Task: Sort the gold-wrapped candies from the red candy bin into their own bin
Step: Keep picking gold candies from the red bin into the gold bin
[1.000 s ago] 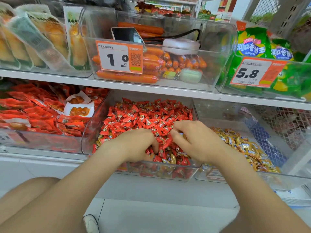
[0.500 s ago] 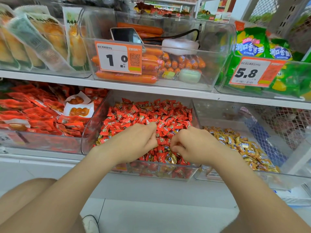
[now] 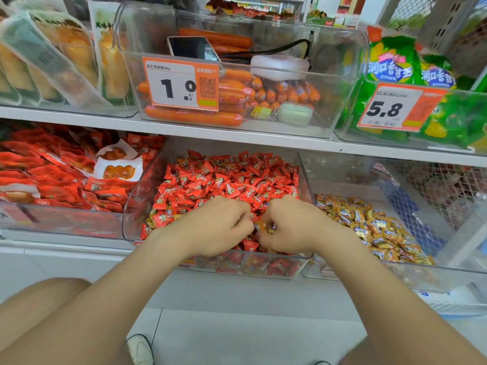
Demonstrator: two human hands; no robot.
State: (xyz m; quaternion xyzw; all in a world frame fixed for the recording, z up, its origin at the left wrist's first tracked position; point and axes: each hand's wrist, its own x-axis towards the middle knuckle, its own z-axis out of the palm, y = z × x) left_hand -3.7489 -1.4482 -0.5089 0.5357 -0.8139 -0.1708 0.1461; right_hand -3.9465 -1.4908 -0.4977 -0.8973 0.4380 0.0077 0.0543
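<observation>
A clear bin (image 3: 131,206) on the lower shelf is heaped with red candies (image 3: 232,177). Both hands dig into its front part. My left hand (image 3: 218,227) is curled, knuckles up, fingers pushed among the red candies; what it holds is hidden. My right hand (image 3: 292,225) is curled right beside it, fingertips pinching gold-wrapped candies (image 3: 266,227). More gold wrappers show through the front wall (image 3: 253,264). The clear bin (image 3: 448,275) to the right holds a pile of gold candies (image 3: 374,227).
A bin of red snack packs (image 3: 52,177) stands to the left. The upper shelf carries a sausage bin (image 3: 237,101) with a phone, a white case and a 1.0 price tag, and green bags (image 3: 411,75) behind a 5.8 tag. My knee (image 3: 39,306) is low left.
Both hands have drawn together at the front of the red bin. My right hand has closed its fingertips on gold candies; my left hand shifted a little right.
</observation>
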